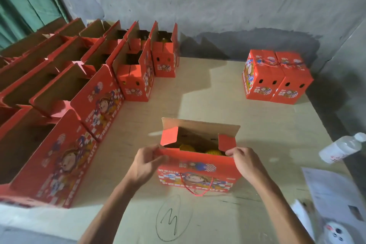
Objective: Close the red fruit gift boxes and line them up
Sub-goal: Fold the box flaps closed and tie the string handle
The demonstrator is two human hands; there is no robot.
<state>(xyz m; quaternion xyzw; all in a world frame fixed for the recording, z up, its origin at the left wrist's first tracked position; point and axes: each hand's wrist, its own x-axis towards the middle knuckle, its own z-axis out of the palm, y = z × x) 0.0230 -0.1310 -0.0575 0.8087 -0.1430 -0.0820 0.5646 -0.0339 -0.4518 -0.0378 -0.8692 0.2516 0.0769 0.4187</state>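
left hand (pixel 145 165): fingers (pixel 156 147) curled, pinching the left top corner of the near flap of the open box (pixel 198 161).
right hand (pixel 246 161): fingers (pixel 231 152) curled, pinching the right top corner of the same flap; thumb on the near face.
open box: red fruit gift box, directly between both sets of fingers, upright on the table (pixel 217 95). Lid not closed. Far flap (pixel 200 128) stands up, brown inside facing the person. Two red side tabs (pixel 169 135) stand up just beyond the fingertips, one per side.
fruit (pixel 187 147): yellow, in net sleeves, visible inside the box just past the pinched flap edge.
rope handle (pixel 196 187): red, hangs on the box's near face, below and between the hands.
closed boxes (pixel 276 76): two, touching side by side, well beyond the right fingers near the far wall (pixel 198 2). Tops shut.
unclosed boxes (pixel 79 77): many, flaps up, packed in rows to the left of and beyond the left fingers, reaching back to the wall. Contents mostly not visible.
bottle (pixel 341 147): clear plastic, white cap, lying tilted to the right of the right fingers, well apart.
papers (pixel 332 190): printed sheets, right of and nearer than the right hand, at the table edge.
pen mark (pixel 171 218): circled scribble on the table, nearer than the box, between the forearms.
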